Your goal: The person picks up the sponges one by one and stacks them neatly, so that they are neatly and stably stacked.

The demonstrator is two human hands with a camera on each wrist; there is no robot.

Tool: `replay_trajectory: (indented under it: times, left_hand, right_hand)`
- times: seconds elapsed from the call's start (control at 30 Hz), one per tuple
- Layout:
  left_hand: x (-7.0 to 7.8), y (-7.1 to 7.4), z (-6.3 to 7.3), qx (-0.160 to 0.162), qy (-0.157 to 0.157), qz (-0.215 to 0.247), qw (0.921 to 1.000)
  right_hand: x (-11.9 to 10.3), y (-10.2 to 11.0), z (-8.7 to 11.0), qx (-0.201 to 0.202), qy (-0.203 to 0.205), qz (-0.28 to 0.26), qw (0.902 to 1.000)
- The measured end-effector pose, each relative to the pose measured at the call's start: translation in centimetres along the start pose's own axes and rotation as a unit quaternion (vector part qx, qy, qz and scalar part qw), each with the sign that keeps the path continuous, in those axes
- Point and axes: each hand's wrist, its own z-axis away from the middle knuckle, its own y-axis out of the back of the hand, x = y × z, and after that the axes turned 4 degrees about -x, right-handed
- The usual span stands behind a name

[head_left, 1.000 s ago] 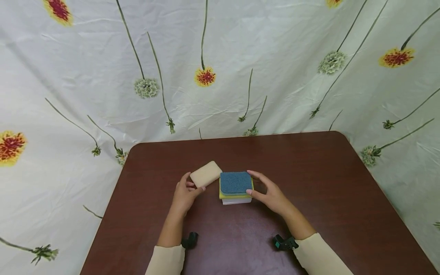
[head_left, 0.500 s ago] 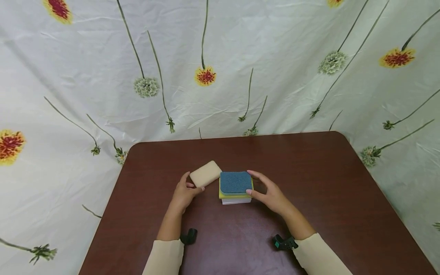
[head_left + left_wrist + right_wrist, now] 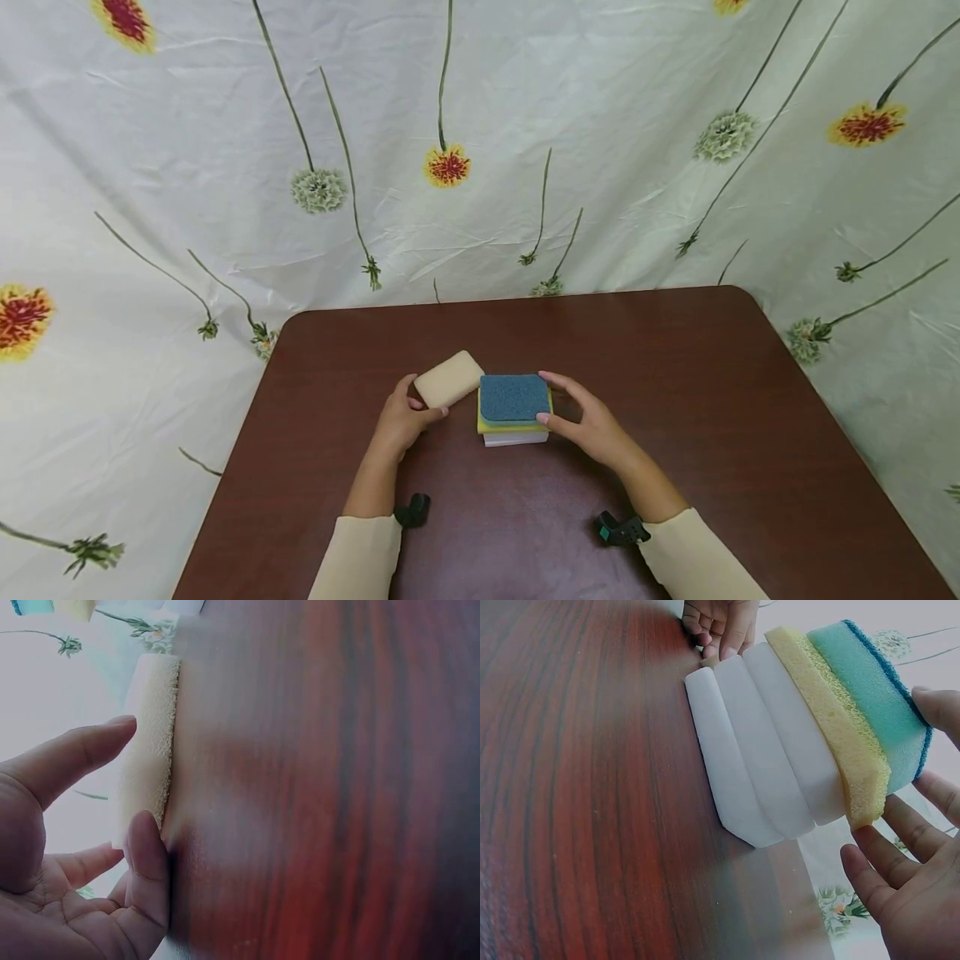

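Observation:
A cream sponge (image 3: 450, 380) lies flat on the table, turned at a slant. My left hand (image 3: 399, 425) holds it by the near left corner, thumb at the front side and fingers at the left end. In the left wrist view, the thumb (image 3: 90, 754) overlaps the sponge's edge. To the right stands a stack: several layers of white sponge (image 3: 769, 750), a yellow sponge (image 3: 832, 720), and a teal sponge with a blue scouring face (image 3: 514, 398) on top. My right hand (image 3: 592, 421) holds that top sponge by its right side between thumb and fingers.
The dark red-brown table (image 3: 675, 375) reaches back to a white flower-print cloth (image 3: 495, 100). The cream sponge's right corner meets the stack's left side in the head view. Black bands (image 3: 622, 529) sit on both wrists.
The left hand and forearm have shifted very slightly left. The sponges and the right hand stay in place.

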Motion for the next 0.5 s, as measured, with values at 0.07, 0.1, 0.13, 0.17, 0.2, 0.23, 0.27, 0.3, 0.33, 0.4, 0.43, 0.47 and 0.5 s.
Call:
replay_trajectory:
  times: [0.07, 0.1, 0.13, 0.17, 0.2, 0.23, 0.27, 0.3, 0.33, 0.4, 0.43, 0.47, 0.5]
  left_hand:
    - [0.0, -0.1, -0.1, 0.005, -0.001, -0.011, 0.9999]
    - [0.0, -0.1, -0.1, 0.008, -0.001, -0.018, 0.9998]
    - [0.0, -0.1, -0.1, 0.009, -0.001, -0.022, 0.9997]
    - [0.0, -0.2, -0.2, 0.011, 0.001, -0.026, 0.9996]
    - [0.1, -0.2, -0.2, 0.012, 0.001, -0.03, 0.9995]
    - [0.1, -0.2, -0.2, 0.012, 0.001, -0.034, 0.9994]
    - [0.1, -0.2, -0.2, 0.012, 0.002, -0.037, 0.9993]
    - [0.2, -0.2, -0.2, 0.012, 0.002, -0.037, 0.9992]
    - [0.2, -0.2, -0.2, 0.011, 0.003, -0.037, 0.9993]
    - [0.2, -0.1, -0.1, 0.009, 0.005, -0.034, 0.9994]
    - [0.2, -0.1, -0.1, 0.008, 0.005, -0.032, 0.9995]
    - [0.2, -0.1, -0.1, 0.007, 0.004, -0.028, 0.9996]
    - [0.2, -0.1, 0.0, 0.006, 0.006, -0.025, 0.9997]
  right_hand:
    - [0.0, 0.0, 0.0, 0.001, 0.002, 0.001, 1.0]
    - [0.1, 0.0, 0.0, 0.0, 0.002, 0.001, 1.0]
    - [0.2, 0.0, 0.0, 0.0, 0.002, 0.0, 1.0]
    - [0.7, 0.0, -0.1, 0.0, 0.004, 0.0, 1.0]
    - [1.2, 0.0, -0.2, -0.001, 0.007, 0.002, 1.0]
    - [1.7, 0.0, -0.3, -0.001, 0.008, 0.004, 1.0]
    - [2.2, 0.0, -0.4, -0.001, 0.01, 0.006, 0.9999]
    - [2.6, 0.1, -0.5, -0.001, 0.011, 0.009, 0.9999]
    - [3.1, 0.1, -0.5, -0.001, 0.011, 0.011, 0.9999]
    - [3.5, 0.0, -0.6, -0.001, 0.012, 0.015, 0.9998]
    - [3.5, 0.0, -0.6, -0.001, 0.011, 0.014, 0.9998]
    - [3.5, 0.0, -0.6, -0.002, 0.011, 0.015, 0.9998]
    - [3.5, 0.0, -0.7, -0.001, 0.01, 0.014, 0.9999]
